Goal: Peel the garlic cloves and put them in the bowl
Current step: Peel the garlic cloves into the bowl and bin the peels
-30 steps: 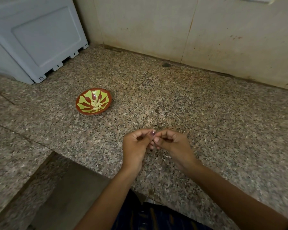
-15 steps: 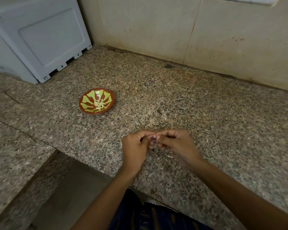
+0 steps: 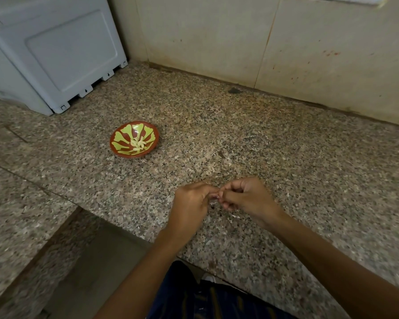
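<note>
- Head cam, I log a speckled granite counter (image 3: 286,157) meeting a tiled wall (image 3: 217,38); white appliance (image 3: 55,56) at far left.
- Red-and-green bowl (image 3: 134,139) sits left of centre on counter, peeled garlic cloves (image 3: 138,143) piled inside, well apart from hands.
- Left hand (image 3: 190,203) & right hand (image 3: 247,199) meet fingertip to fingertip over counter edge, fingers curled, both pinching a small garlic clove (image 3: 213,198), mostly hidden.
</note>
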